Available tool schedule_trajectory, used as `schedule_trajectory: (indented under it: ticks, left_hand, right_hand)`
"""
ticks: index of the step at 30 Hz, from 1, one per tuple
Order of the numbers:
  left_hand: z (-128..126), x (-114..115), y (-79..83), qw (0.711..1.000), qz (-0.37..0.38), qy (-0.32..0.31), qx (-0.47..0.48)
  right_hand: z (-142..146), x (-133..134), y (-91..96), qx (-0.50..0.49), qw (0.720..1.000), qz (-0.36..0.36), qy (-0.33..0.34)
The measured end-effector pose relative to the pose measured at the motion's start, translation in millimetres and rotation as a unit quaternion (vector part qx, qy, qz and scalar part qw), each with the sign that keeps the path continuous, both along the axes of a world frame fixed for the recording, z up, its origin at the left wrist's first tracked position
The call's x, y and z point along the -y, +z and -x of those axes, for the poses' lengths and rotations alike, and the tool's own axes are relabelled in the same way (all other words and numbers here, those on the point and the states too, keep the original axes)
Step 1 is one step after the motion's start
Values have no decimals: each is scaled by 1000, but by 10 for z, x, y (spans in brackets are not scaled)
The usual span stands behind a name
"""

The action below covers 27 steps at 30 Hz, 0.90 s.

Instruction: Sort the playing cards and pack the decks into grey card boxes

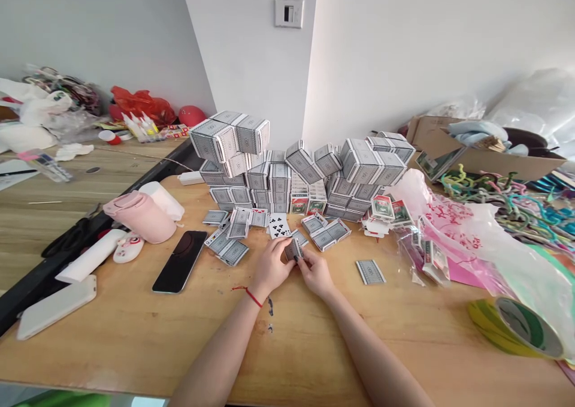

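Both my hands meet over the middle of the table, fingers closed on a playing card (294, 249) with a grey patterned back. My left hand (272, 267) grips its left and top side; my right hand (315, 270) pinches its lower right edge. Whether it is one card or a few cannot be made out. Just behind lie loose cards, among them a face-up card of clubs (279, 225). Folded card pieces (330, 233) sit right of it, and more cards (227, 245) lie to the left. A single card (371, 271) rests face down beyond my right hand.
Stacked blocks made of cards (272, 182) rise at the back. A black phone (179, 262), a pink cup (141, 215) and a white power bank (58, 306) are on the left. Card boxes (381, 209), plastic bags (485, 233) and a tape roll (516, 327) occupy the right.
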State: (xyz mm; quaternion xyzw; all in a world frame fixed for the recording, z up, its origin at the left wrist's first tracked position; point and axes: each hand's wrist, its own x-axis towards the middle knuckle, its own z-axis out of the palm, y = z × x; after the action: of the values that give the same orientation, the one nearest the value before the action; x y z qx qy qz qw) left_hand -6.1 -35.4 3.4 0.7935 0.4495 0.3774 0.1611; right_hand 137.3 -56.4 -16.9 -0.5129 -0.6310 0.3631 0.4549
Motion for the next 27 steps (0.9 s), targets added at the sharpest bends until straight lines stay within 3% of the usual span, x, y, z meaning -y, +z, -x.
schedule_trajectory:
  ticks: [13, 22, 27]
  left_hand:
    - [-12, 4, -19, 1000, 12, -13, 6]
    - [-96, 73, 54, 993, 42, -96, 57]
    - [-146, 63, 1, 980, 133, -27, 145]
  right_hand:
    - [-13, -1, 31, 7, 1000, -7, 13]
    - [-10, -49, 4, -63, 993, 40, -90]
    - [71, 15, 28, -167, 980, 103, -22]
